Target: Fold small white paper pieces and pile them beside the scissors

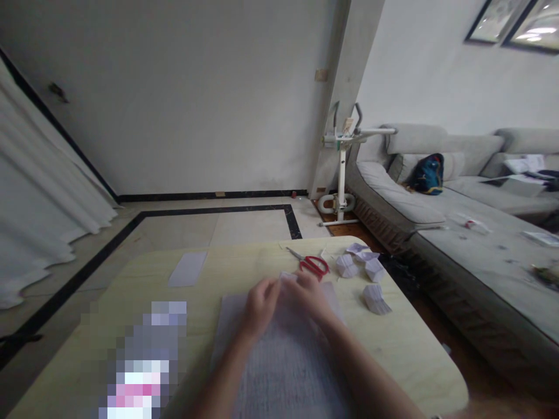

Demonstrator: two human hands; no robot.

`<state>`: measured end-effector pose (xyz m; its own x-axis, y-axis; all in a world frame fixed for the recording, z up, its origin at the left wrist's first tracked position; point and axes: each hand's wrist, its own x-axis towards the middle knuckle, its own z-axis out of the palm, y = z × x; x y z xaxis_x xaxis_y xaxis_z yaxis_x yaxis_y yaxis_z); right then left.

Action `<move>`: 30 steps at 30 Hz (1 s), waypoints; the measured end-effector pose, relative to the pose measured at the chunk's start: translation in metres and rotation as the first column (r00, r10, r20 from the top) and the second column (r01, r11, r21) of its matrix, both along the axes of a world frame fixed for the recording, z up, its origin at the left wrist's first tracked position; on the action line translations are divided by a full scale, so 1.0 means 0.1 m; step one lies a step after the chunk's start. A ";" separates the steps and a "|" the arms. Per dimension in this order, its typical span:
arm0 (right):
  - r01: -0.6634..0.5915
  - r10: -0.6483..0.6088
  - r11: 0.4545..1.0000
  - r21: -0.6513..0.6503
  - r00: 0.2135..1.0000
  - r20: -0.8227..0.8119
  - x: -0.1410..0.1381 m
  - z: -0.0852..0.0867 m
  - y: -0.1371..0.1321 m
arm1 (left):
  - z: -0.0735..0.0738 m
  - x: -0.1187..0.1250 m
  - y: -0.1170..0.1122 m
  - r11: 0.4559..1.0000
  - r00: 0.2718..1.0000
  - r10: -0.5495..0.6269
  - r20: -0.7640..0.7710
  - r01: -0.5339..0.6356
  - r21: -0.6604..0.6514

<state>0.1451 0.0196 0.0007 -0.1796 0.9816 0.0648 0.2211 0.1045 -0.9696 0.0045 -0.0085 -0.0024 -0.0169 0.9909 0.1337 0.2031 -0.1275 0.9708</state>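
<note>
Both my hands meet near the far edge of a large printed sheet of paper [283,366] lying on the pale wooden table [209,279]. My left hand [261,305] and my right hand [311,298] have their fingers curled and pinch a small white folded paper piece [287,276] between them. Red-handled scissors [313,264] lie just beyond my right hand. Several folded paper shapes [364,269] sit to the right of the scissors, one more [376,298] closer to the table's right edge.
A narrow white paper strip [188,268] lies at the table's far left. A blurred object [140,361] stands at the near left. A grey sofa [458,215] with a blue bag [429,173] is on the right, an exercise bike [343,174] beyond the table.
</note>
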 end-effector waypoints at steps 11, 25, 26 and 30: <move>0.083 -0.088 0.996 -0.036 0.986 -0.144 0.04 -0.03 0.03 | -0.05 0.02 0.02 0.999 0.992 0.005 0.126 -0.001 -0.033; -0.073 0.066 0.995 -0.072 0.993 -0.100 -0.01 0.09 -0.05 | -0.05 -0.03 0.04 0.987 0.989 0.134 0.069 -0.139 0.085; -0.092 0.084 0.993 -0.081 0.992 -0.095 -0.02 0.10 -0.05 | -0.04 -0.03 0.04 0.986 0.989 0.138 0.056 -0.143 0.091; -0.104 0.092 0.990 -0.098 0.988 -0.126 -0.01 0.09 -0.05 | -0.02 -0.03 0.03 0.990 0.992 0.122 0.016 -0.122 0.065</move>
